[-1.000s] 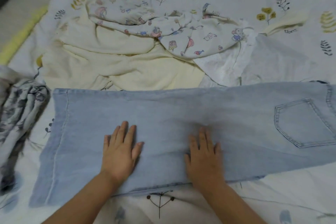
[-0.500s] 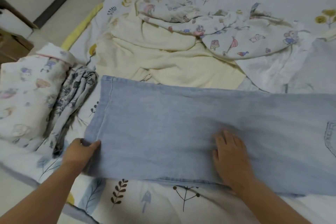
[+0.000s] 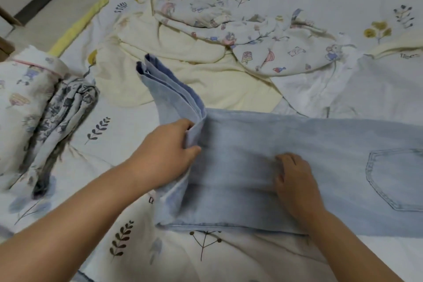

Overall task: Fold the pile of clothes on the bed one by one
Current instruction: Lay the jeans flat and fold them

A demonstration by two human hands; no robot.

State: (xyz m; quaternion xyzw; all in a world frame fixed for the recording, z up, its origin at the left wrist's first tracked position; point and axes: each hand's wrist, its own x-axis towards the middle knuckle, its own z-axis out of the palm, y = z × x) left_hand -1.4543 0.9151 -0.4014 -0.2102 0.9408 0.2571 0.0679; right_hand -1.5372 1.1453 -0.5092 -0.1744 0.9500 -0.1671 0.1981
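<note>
Two hands fold pale blue denim jeans (image 3: 297, 144): left hand (image 3: 164, 155) grips the raised leg ends, right hand (image 3: 295, 181), fingers curled, pins the fold line.

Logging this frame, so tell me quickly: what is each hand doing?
Left hand: grips the lifted leg end of the jeans.
Right hand: open, pressing flat on the jeans.
</note>
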